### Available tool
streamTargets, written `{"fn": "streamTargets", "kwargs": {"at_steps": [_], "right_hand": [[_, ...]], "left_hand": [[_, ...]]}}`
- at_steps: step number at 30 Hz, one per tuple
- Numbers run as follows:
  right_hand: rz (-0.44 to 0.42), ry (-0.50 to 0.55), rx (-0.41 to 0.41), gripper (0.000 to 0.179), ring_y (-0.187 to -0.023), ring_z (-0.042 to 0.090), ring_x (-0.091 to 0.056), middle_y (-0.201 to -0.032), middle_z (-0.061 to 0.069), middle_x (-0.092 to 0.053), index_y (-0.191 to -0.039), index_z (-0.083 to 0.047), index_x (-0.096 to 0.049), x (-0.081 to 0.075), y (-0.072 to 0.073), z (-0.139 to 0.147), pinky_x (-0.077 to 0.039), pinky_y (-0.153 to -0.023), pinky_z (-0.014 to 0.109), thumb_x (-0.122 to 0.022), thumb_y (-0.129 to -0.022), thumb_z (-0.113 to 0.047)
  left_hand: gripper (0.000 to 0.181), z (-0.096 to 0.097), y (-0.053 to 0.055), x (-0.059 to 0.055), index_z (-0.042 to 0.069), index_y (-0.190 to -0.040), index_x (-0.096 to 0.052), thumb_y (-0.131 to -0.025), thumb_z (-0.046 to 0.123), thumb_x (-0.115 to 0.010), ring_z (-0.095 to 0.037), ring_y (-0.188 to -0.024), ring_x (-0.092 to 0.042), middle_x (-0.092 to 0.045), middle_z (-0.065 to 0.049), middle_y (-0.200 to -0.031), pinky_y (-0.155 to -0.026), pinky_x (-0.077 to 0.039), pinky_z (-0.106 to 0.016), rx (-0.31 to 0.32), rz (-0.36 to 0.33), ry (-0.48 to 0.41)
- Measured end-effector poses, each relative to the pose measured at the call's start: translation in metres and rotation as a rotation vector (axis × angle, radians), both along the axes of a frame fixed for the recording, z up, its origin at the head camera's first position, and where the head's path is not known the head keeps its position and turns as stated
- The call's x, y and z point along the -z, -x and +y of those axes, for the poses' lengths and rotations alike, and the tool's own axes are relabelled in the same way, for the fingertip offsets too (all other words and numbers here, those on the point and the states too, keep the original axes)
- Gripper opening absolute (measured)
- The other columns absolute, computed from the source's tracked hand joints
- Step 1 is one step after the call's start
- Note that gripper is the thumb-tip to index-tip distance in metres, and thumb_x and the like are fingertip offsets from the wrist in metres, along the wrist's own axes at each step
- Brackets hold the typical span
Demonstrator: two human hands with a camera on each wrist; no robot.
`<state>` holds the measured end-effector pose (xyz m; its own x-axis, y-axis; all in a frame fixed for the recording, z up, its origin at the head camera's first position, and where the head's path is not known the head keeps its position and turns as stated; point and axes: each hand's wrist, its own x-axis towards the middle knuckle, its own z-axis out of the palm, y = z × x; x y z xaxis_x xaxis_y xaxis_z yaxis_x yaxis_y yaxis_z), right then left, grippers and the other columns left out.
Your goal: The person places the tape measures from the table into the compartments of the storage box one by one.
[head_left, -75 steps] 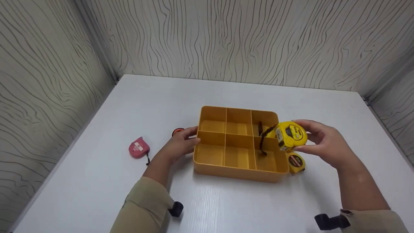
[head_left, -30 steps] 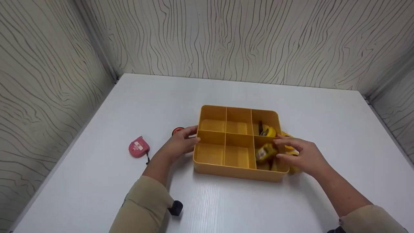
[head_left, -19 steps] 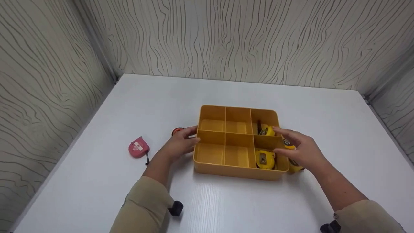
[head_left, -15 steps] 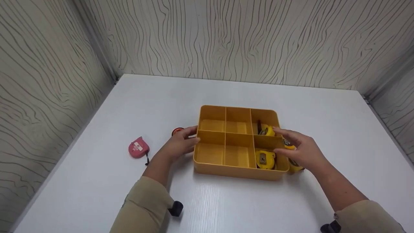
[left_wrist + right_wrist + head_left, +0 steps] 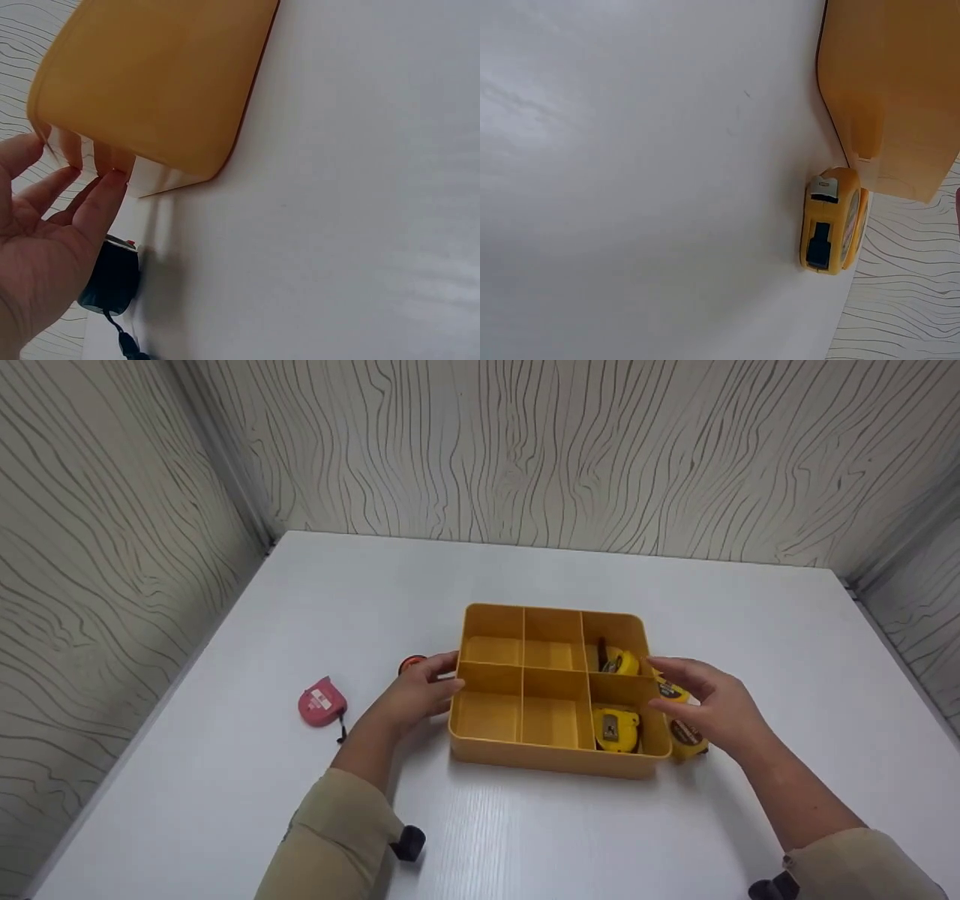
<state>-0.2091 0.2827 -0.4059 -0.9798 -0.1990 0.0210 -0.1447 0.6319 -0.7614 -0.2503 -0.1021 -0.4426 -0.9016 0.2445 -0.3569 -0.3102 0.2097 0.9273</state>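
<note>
An orange-yellow six-compartment box (image 5: pixel 555 761) sits mid-table. My left hand (image 5: pixel 409 694) rests its fingertips against the box's left outer wall, fingers fairly straight. One yellow tape measure (image 5: pixel 616 730) lies in the front right compartment, metal clip upward. The back right compartment holds another yellow tape measure (image 5: pixel 622 663) with a dark strap. My right hand (image 5: pixel 716 706) hovers at the box's right rim, thumb and fingers apart, nothing between them. Below it, two yellow tape measures stand outside the right wall; the nearer tape measure (image 5: pixel 829 221) shows its black slider in the right wrist view.
A pink tape measure (image 5: pixel 321 703) with a black cord lies on the white table (image 5: pixel 247 780) to the left. Behind my left hand, an orange-and-black round item (image 5: pixel 412 662) is partly hidden. A patterned panel (image 5: pixel 525 457) closes off the back.
My right hand has put the yellow tape measure into the front right compartment and let it go. It has since drawn slightly rightward. My left hand has stayed at the box.
</note>
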Motion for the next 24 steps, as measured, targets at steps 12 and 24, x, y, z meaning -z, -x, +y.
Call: {"fn": "streamTargets", "kwargs": {"at_steps": [12,24], "right_hand": [[0.018,-0.033,0.091,0.060,-0.122,0.028,-0.045,-0.130,0.008,-0.051,-0.131,-0.014,-0.049,0.012,0.002,0.028,-0.040,-0.089,0.013,-0.064,-0.081,-0.043],[-0.061,-0.061,0.144,0.062,-0.119,0.030,-0.047,-0.130,0.012,-0.050,-0.133,-0.010,-0.045,0.033,-0.002,0.050,-0.042,-0.086,0.011,-0.062,-0.084,-0.043]], "left_hand": [[0.059,0.000,0.000,0.001,0.025,-0.139,-0.040,-0.085,0.026,-0.065,-0.014,-0.120,-0.046,-0.042,0.006,-0.135,-0.091,-0.047,-0.034,0.001,0.011,0.007],[0.057,0.001,0.002,0.002,0.024,-0.138,-0.041,-0.086,0.022,-0.064,-0.014,-0.117,-0.048,-0.042,0.005,-0.136,-0.091,-0.047,-0.034,-0.002,-0.006,-0.010]]}}
